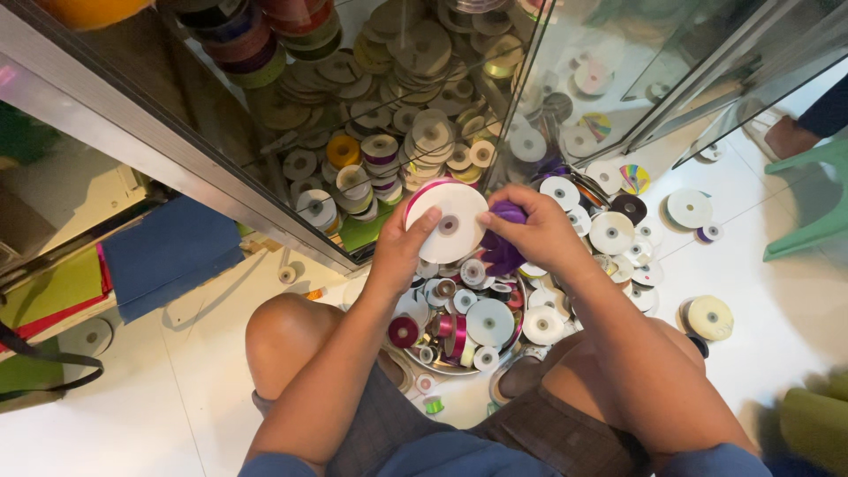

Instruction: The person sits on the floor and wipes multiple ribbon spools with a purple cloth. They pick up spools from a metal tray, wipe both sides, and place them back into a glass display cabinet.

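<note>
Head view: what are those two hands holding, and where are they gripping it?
The left hand holds a big white ribbon spool by its lower left rim. The right hand pinches loose purple ribbon beside the spool.

White reels, purple ribbon

We see a white-faced spool (446, 221) edged in pink, a bunch of purple ribbon (503, 249) beside it, a dark red spool (404, 331) lower down, a yellow reel (343, 150) behind glass, blue fabric (168, 252) on the white floor (159, 389), a green chair (817, 199), and one rainbow-striped disc (633, 178).
</note>
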